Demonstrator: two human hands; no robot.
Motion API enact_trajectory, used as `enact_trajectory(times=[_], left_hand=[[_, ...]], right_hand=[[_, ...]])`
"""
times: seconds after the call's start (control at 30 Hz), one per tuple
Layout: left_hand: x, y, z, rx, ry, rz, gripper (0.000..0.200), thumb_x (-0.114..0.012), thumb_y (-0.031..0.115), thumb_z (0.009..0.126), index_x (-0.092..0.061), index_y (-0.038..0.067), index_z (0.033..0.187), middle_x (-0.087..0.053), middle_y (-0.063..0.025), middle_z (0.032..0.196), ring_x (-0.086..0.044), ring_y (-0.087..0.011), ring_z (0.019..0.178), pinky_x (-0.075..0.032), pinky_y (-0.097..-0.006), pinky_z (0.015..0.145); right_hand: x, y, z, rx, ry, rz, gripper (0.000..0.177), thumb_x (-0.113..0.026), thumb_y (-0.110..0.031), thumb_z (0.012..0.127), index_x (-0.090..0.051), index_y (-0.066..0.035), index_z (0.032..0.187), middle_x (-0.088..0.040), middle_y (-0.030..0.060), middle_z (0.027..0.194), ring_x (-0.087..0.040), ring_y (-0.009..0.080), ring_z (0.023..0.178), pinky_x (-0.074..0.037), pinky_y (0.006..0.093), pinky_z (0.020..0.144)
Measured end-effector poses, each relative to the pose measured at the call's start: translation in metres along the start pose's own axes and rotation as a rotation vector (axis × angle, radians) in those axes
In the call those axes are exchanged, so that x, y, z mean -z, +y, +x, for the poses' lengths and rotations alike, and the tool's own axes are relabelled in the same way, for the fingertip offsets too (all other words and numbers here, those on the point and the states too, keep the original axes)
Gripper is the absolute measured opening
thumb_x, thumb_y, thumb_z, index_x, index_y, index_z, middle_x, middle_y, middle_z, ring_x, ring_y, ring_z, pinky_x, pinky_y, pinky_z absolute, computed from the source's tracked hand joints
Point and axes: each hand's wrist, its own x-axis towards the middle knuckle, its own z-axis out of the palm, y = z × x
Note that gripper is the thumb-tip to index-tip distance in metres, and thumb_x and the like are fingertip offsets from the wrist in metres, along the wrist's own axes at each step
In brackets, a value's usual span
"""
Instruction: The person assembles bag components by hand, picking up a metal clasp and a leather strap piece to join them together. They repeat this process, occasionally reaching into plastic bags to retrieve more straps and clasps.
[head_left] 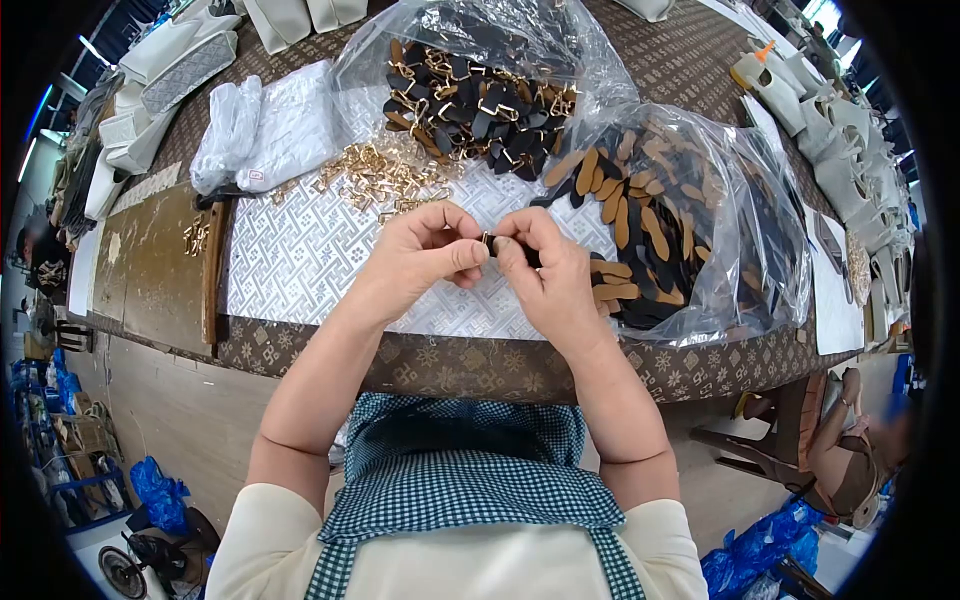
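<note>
My left hand (430, 256) and my right hand (540, 268) meet over the patterned white sheet (290, 260). Between their fingertips is a small gold buckle (487, 240), pinched by my left hand. A dark strap piece (522, 254) sits in my right hand's fingers, mostly hidden. Just behind my hands lies a pile of loose gold buckles (380, 180). Farther back, an open plastic bag holds black straps with gold buckles (480, 105). Beside my right hand, another clear bag contains black and brown strap pieces (655, 225).
White plastic packages (285, 120) lie at the back left, near a wooden board (150, 265). Light-coloured bags (835, 135) line the right side, with scissors (830, 245) on white paper. A person (850, 450) sits at the lower right.
</note>
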Motion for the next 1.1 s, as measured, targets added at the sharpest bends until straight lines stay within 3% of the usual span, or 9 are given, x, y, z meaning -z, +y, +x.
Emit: enact_trajectory(times=[0.17,0.37,0.67,0.87,0.9,0.97,1.0,1.07,1.1], left_hand=[[0.009,0.002,0.0,0.05,-0.051,-0.006,0.013,-0.073,0.013,0.089,-0.065,0.004,0.092,-0.067,-0.0031,0.08,-0.065,-0.0109,0.072,-0.055,-0.0249,0.064],[0.005,-0.005,-0.002,0.016,-0.021,-0.012,0.015,-0.07,0.016,0.092,-0.064,0.003,0.091,-0.065,-0.0027,0.08,-0.063,-0.0106,0.073,-0.054,-0.0259,0.07],[-0.004,-0.014,-0.004,-0.192,0.005,0.009,0.013,-0.063,0.016,0.096,-0.059,0.004,0.092,-0.061,-0.0006,0.088,-0.059,-0.0072,0.082,-0.051,-0.0232,0.069],[-0.004,-0.006,0.007,-0.031,0.116,0.014,0.011,-0.062,0.013,0.095,-0.057,0.003,0.094,-0.063,-0.0056,0.092,-0.063,-0.0095,0.072,-0.052,-0.0223,0.068],[0.003,-0.003,0.015,-0.05,0.104,0.025,0.01,-0.06,0.011,0.095,-0.057,0.002,0.094,-0.065,-0.0073,0.091,-0.068,-0.0139,0.075,-0.055,-0.0246,0.072],[-0.004,0.014,0.031,-0.192,0.209,-0.049,0.013,-0.063,0.011,0.094,-0.057,0.0,0.098,-0.065,-0.0095,0.097,-0.069,-0.015,0.083,-0.055,-0.0253,0.076],[0.005,0.018,0.04,-0.284,0.222,-0.016,0.023,-0.063,0.014,0.095,-0.056,0.002,0.113,-0.064,-0.011,0.11,-0.068,-0.0221,0.099,-0.055,-0.0305,0.087],[0.001,0.038,0.045,-0.562,0.254,0.211,0.042,-0.067,0.016,0.093,-0.052,-0.006,0.126,-0.063,-0.0129,0.109,-0.062,-0.0173,0.104,-0.052,-0.0318,0.088],[0.006,0.039,0.042,-0.566,0.371,0.373,0.041,-0.067,0.016,0.092,-0.056,-0.003,0.127,-0.062,-0.0106,0.111,-0.06,-0.0174,0.098,-0.051,-0.0322,0.087]], right_hand=[[0.003,-0.014,0.001,0.003,-0.114,0.12,0.023,-0.068,-0.009,0.087,-0.064,-0.005,0.109,-0.068,0.007,0.083,-0.063,0.0118,0.07,-0.05,0.0262,0.064],[-0.003,-0.003,0.0,0.106,-0.067,-0.093,0.024,-0.072,-0.016,0.082,-0.063,-0.007,0.102,-0.069,0.0087,0.088,-0.07,0.0237,0.074,-0.055,0.0332,0.064],[0.003,-0.009,-0.003,0.113,-0.026,-0.122,0.021,-0.07,-0.015,0.081,-0.061,-0.005,0.097,-0.067,0.01,0.085,-0.068,0.0267,0.069,-0.054,0.0346,0.062],[0.007,0.004,0.004,0.145,-0.007,-0.147,0.042,-0.068,-0.023,0.085,-0.059,-0.006,0.121,-0.066,0.0141,0.097,-0.067,0.0294,0.086,-0.053,0.0387,0.073],[0.01,0.007,0.004,0.159,0.018,-0.152,0.057,-0.066,-0.026,0.087,-0.05,-0.006,0.137,-0.066,0.0132,0.105,-0.063,0.027,0.09,-0.051,0.0389,0.08],[0.022,0.001,0.008,0.131,0.123,-0.136,0.065,-0.068,-0.028,0.087,-0.044,-0.005,0.142,-0.066,0.0101,0.107,-0.059,0.0217,0.09,-0.049,0.0363,0.084],[0.029,0.007,0.01,0.117,0.196,-0.073,0.066,-0.07,-0.027,0.086,-0.045,-0.005,0.143,-0.065,0.0081,0.108,-0.055,0.0178,0.087,-0.047,0.0327,0.083],[0.045,0.007,0.005,0.058,0.331,-0.048,0.041,-0.071,-0.017,0.084,-0.061,-0.003,0.122,-0.065,0.0076,0.101,-0.057,0.0168,0.085,-0.048,0.0298,0.077],[0.054,0.008,-0.001,0.022,0.366,-0.058,0.029,-0.07,-0.012,0.084,-0.067,-0.003,0.112,-0.065,0.0075,0.098,-0.057,0.0164,0.083,-0.049,0.0289,0.074]])
